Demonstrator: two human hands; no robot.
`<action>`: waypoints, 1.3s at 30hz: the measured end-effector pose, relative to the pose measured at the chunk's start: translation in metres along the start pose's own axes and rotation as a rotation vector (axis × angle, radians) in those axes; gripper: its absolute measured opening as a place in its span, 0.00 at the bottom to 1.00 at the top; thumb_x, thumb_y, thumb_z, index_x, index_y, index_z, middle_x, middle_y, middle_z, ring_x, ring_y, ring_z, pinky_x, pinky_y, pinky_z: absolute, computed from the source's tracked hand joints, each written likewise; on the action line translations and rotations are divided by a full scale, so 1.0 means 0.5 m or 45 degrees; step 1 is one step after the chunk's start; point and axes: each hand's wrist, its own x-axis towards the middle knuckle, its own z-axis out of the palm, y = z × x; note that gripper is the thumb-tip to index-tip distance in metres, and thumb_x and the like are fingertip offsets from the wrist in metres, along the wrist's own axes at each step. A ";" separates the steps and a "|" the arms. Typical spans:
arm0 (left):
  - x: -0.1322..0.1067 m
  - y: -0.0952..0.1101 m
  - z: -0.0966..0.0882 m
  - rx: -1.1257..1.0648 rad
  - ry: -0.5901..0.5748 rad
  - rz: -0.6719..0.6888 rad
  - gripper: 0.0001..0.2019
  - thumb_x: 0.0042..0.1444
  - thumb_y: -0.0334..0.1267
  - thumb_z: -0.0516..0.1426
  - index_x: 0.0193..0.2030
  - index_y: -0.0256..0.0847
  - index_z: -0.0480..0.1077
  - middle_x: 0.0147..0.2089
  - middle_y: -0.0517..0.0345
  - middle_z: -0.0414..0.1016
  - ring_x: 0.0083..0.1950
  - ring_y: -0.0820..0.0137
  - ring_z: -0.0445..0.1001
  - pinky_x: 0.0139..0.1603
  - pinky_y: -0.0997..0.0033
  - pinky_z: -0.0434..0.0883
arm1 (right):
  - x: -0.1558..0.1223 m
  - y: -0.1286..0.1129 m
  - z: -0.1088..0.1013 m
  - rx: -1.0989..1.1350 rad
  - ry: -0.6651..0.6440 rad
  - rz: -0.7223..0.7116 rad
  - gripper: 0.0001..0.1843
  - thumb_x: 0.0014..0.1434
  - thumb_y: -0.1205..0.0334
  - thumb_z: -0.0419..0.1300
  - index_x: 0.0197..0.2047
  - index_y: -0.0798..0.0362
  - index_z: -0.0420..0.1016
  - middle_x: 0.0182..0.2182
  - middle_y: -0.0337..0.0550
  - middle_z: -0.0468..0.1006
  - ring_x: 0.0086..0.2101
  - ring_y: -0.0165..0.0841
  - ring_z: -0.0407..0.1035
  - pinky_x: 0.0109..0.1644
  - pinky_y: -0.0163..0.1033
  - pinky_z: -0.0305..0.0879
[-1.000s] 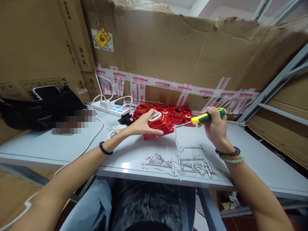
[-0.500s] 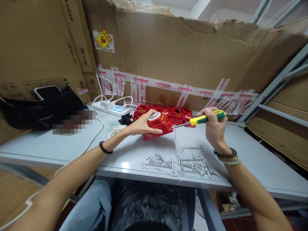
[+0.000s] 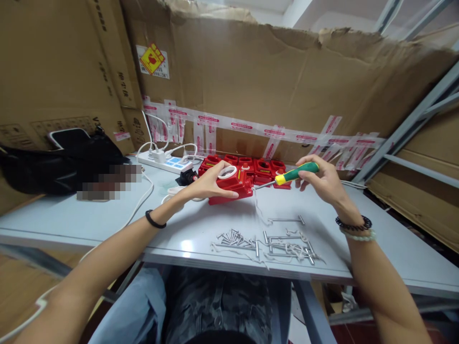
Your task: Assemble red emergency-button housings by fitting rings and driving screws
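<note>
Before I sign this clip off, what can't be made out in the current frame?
All in the head view:
Screwdriver: its tip is too small to tell apart at the red housing.
Left hand: fingers on the far side are hidden by the housing.
Loose screws: heaped, too small to count.
Yellow label: lettering too small.
Pixelated patch: mosaic hides what lies there.
Left arm: cut off by the bottom edge.

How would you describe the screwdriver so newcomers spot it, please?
On the pale table, find the red housings before the cardboard. Near their right end, the right hand holds the screwdriver. Its green-and-yellow handle distinguishes it from the red housings and silver bars.
</note>
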 end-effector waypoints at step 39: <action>0.006 -0.004 -0.023 0.170 0.139 0.098 0.32 0.40 0.53 0.66 0.48 0.42 0.61 0.50 0.53 0.66 0.50 0.59 0.67 0.51 0.62 0.64 | 0.003 0.013 0.028 -0.302 -0.026 0.229 0.30 0.59 0.41 0.52 0.15 0.53 0.60 0.08 0.34 0.59 0.12 0.23 0.53 0.18 0.33 0.49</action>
